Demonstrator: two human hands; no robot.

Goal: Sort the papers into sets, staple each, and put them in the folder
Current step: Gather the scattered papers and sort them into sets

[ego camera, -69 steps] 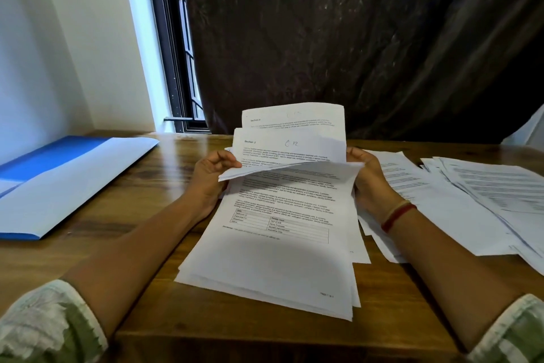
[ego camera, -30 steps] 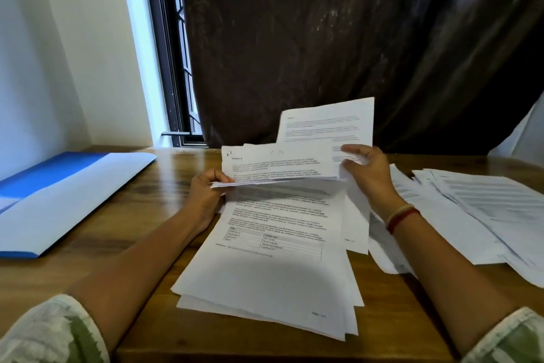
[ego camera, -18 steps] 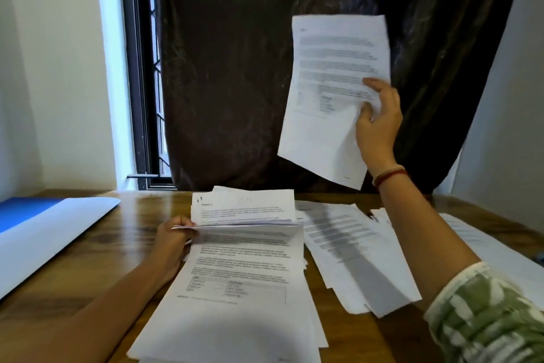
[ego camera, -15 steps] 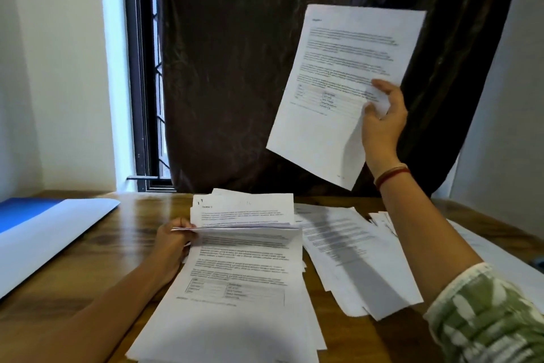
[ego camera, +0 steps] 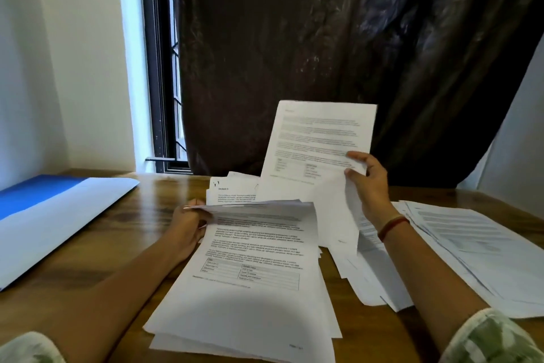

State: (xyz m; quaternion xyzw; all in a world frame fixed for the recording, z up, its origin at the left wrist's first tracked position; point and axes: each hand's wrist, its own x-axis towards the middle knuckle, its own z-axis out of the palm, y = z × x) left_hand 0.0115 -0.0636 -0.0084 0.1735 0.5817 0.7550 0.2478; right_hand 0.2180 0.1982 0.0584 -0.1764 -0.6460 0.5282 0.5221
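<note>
We pinch one sheet (ego camera: 318, 139) in our right hand (ego camera: 369, 186), centre frame; left hand (ego camera: 188, 222) seemingly pinches lifted pages (ego camera: 265, 206). Risk: misfiling onto lower-right piles (ego camera: 465, 247), mixing sets.

folder (ego camera: 59, 221) left on table (ego camera: 141, 221) | stack (ego camera: 250, 289) centre | spread papers (ego camera: 471, 245) right

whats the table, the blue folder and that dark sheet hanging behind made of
Brown table: wood or wood-look veneer, glossy; grain streaks and window glare show. Blue and white flat folder: likely smooth card, matte, with crisp straight edges. Dark brown hanging sheet: probably thin plastic film; it is crinkled with shiny highlights, though cloth cannot be ruled out.
</note>
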